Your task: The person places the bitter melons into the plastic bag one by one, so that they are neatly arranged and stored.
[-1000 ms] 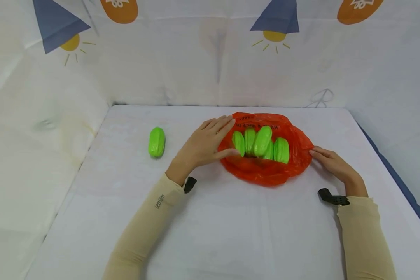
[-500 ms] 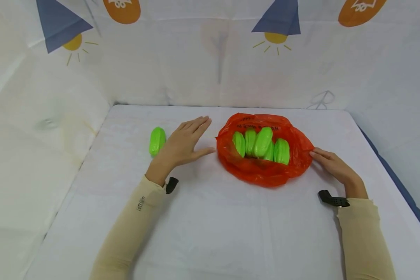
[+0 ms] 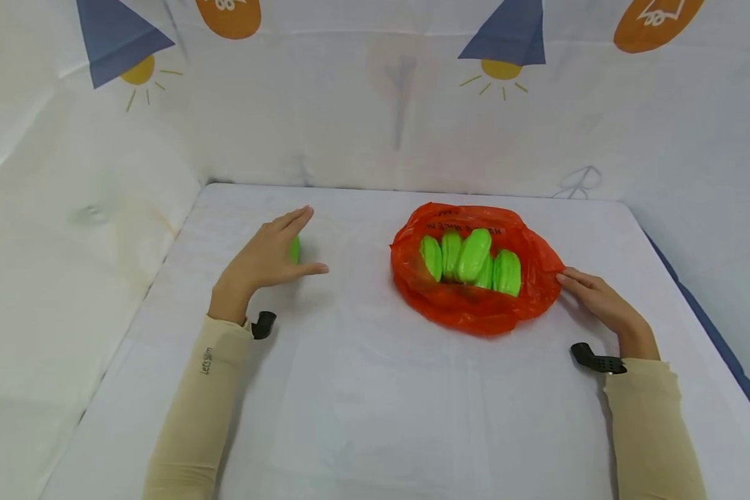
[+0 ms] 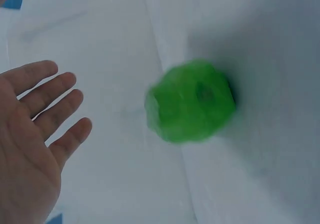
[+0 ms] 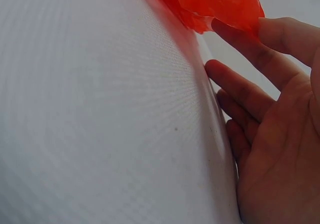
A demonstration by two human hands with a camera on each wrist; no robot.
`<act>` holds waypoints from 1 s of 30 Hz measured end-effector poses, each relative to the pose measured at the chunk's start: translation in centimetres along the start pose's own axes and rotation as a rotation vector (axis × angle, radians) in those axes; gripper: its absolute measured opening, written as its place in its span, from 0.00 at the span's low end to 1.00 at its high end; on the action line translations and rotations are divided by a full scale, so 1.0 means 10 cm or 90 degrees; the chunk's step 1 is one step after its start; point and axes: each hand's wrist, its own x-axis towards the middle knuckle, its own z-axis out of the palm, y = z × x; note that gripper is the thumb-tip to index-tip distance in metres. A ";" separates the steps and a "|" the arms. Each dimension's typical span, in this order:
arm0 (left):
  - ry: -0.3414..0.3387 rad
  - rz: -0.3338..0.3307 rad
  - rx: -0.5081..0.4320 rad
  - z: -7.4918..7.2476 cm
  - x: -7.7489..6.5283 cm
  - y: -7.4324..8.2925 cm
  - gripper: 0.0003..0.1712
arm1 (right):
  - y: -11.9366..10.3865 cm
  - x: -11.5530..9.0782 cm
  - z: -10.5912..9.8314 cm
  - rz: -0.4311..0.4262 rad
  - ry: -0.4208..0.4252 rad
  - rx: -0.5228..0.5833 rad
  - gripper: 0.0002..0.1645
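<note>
My left hand (image 3: 259, 257), fingers straight and thumb spread apart, hovers at the left beside a bright green, oblong, ridged fruit or vegetable (image 3: 295, 250). Most of that piece is hidden behind the hand in the head view. The left wrist view shows the green piece (image 4: 192, 101) end-on and blurred, apart from the fingers. At the right, a red plastic bag (image 3: 456, 312) lies with its mouth spread, and several similar green pieces (image 3: 473, 255) sit inside. My right hand (image 3: 603, 298) pinches the bag's right edge between thumb and index finger; its other fingers are near the tabletop.
A white-covered table (image 3: 375, 410) carries everything. White cloth with printed lamps (image 3: 506, 35) hangs behind it and along the sides. Between the left hand and the bag lies a stretch of bare tabletop.
My left hand has left the bag's left rim and moved left to the lone green piece, now partly covering it. The right hand keeps its pinch on the bag.
</note>
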 end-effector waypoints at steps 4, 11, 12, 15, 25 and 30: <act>-0.040 -0.048 -0.020 -0.03 -0.05 -0.22 0.65 | 0.01 0.00 0.01 -0.005 0.001 -0.001 0.44; -0.097 -0.094 -0.062 -0.05 -0.14 -0.49 0.72 | -0.02 0.01 0.03 -0.009 0.002 0.004 0.44; -0.106 -0.094 -0.069 -0.04 -0.15 -0.52 0.73 | -0.02 0.01 0.03 -0.009 0.001 0.005 0.44; -0.128 -0.101 -0.085 -0.02 -0.16 -0.59 0.73 | -0.02 0.02 0.03 -0.005 -0.001 0.004 0.43; -0.140 -0.101 -0.130 0.06 -0.15 -0.68 0.72 | -0.02 0.03 0.01 0.017 0.003 -0.013 0.45; -0.138 -0.103 -0.144 0.06 -0.13 -0.70 0.69 | 0.00 0.01 0.01 0.013 0.006 -0.006 0.45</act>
